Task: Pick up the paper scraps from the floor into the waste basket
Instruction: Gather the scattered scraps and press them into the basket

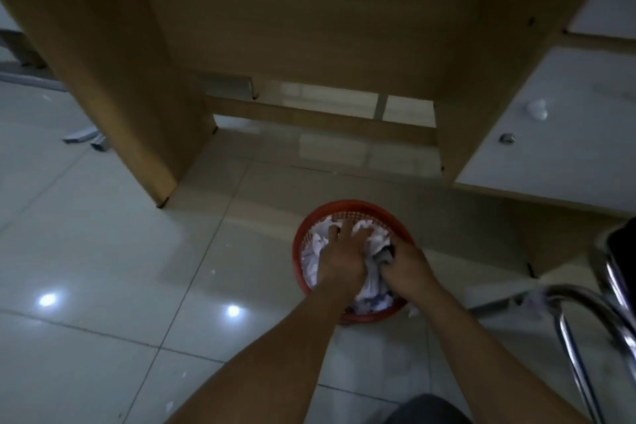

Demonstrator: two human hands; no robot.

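A round red mesh waste basket (347,208) stands on the tiled floor, filled with crumpled white paper scraps (315,251). Both hands are inside it. My left hand (342,256) lies flat on the paper with its fingers spread. My right hand (407,267) sits at the basket's right side, fingers curled around crumpled paper with a dark patch. One white scrap (413,311) pokes out beside the basket's lower right rim. Tiny white bits (169,406) lie on the floor at the lower left.
A wooden desk (275,27) rises just behind the basket, with its side panel (113,79) at left and white drawer fronts (550,134) at right. A chrome chair frame (592,313) stands at the right. A knee (426,411) shows at the bottom edge.
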